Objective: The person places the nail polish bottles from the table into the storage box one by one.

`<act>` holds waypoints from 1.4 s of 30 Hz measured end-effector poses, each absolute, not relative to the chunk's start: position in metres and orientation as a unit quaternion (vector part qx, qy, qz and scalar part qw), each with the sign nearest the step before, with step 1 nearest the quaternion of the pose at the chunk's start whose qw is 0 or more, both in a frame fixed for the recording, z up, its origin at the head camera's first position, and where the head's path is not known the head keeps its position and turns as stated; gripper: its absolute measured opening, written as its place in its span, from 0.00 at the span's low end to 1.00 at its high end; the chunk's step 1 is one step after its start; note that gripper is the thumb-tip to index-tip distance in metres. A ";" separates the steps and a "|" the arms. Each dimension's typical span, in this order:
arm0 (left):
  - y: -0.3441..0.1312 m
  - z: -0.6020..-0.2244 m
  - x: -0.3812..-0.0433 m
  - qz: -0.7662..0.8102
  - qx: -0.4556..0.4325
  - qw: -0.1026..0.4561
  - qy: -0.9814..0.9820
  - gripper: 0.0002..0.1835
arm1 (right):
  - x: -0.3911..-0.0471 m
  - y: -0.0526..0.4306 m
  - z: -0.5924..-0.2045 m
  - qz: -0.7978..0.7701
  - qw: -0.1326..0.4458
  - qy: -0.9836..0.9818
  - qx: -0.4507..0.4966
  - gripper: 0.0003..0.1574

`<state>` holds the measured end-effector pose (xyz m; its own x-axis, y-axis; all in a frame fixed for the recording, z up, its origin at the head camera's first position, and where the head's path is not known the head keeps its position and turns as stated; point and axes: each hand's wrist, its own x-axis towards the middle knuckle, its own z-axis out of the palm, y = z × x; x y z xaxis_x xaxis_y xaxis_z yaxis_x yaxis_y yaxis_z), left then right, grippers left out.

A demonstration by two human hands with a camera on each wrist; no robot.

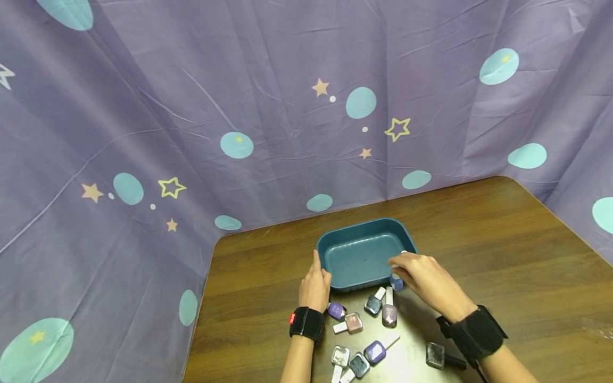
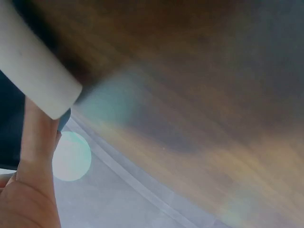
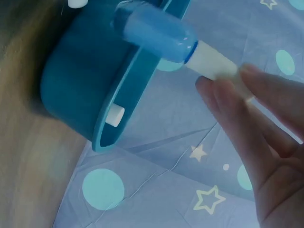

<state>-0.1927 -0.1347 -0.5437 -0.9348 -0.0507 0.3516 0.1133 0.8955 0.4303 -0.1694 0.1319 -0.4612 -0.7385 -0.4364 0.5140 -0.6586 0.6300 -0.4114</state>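
1. Pinching with the fingers of the right hand [image 1: 425, 274], beside the teal tray's [image 1: 361, 260] near right corner; laying the left hand [image 1: 314, 288] against the tray's left end, index finger straight.
2. Note a wood-grained counter [image 1: 268, 276] beneath and all around the tray.
3. Judge the tray stiff, light plastic, best steadied by its rim.
4. Lying loose in front of the tray: polish bottles [image 1: 354, 323], probably hard, smooth glass, apt to chip if dropped.
5. Find the blue bottle [image 3: 156, 34] at the tray's near right corner, rim contact unclear; likely light, bottom-heavy, slippery-bodied.
6. Take hold by the white cap [image 3: 212, 61], pinched as now; probably secure if screwed tight.
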 end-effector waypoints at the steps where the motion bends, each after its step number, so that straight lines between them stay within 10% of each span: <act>1: -0.135 -0.544 -0.193 -0.228 -0.017 0.180 -0.957 0.33 | -0.170 0.132 -0.460 0.295 0.193 -0.883 0.309 0.07; 42: -0.133 -0.542 -0.193 -0.278 -0.006 0.151 -0.949 0.33 | -0.203 0.129 -0.505 0.286 0.233 -0.877 0.308 0.10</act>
<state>-0.1926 -0.1329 -0.5422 -0.9541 -0.0722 0.2905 0.0960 0.8453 0.5256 -0.2029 0.1286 -0.5050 -0.7022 -0.4068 0.5844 -0.6732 0.6467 -0.3587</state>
